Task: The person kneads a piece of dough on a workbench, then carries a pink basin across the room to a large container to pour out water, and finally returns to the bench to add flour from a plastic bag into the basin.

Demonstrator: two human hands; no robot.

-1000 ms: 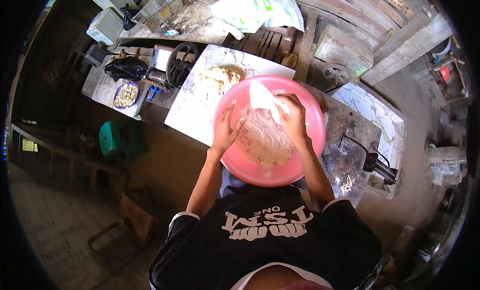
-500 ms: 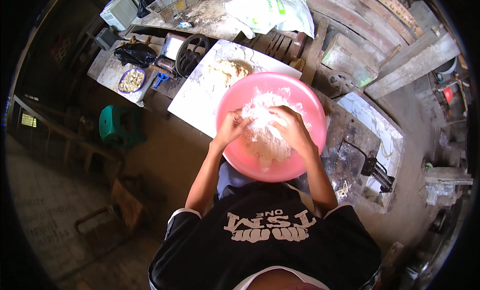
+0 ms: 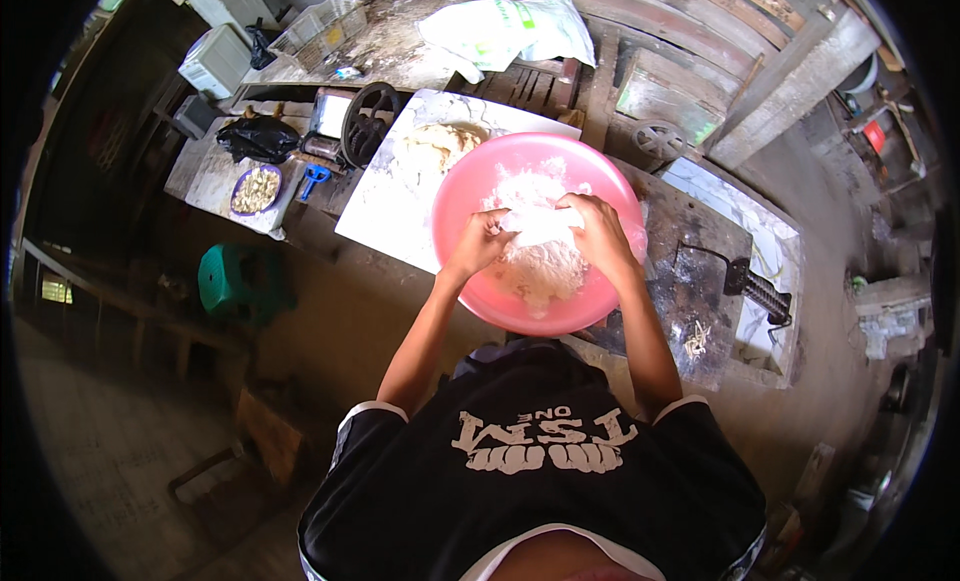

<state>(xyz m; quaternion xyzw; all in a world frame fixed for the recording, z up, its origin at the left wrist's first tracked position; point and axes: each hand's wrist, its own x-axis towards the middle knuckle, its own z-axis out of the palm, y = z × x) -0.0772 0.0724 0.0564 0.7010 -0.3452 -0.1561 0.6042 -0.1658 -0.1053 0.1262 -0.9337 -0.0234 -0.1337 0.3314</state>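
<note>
A large pink basin [image 3: 620,291] stands in front of me, holding a heap of white flour [image 3: 540,271]. Inside it, a bright white floury lump [image 3: 543,224] is pinched from both sides; glare hides its exact kind. My left hand [image 3: 484,243] has thumb and fingers closed on its left edge. On the opposite edge, my right hand [image 3: 601,233] grips with its fingers curled over the top. Beyond the basin's left rim, a pale mass of dough [image 3: 438,149] lies on a white marble-patterned board [image 3: 375,206].
Left of the board are a machine with a dark handwheel [image 3: 368,127], a blue-handled tool [image 3: 314,179], a purple bowl [image 3: 257,190] of pale pieces and a black plastic bag [image 3: 258,138]. A green stool [image 3: 238,281] stands below. A white sack [image 3: 510,31] lies behind; a dark crank device [image 3: 757,286] sits right.
My hands have drawn slightly apart, with the white lump stretched more level between them. The whole view has shifted a little; the basin appears slightly higher in the picture.
</note>
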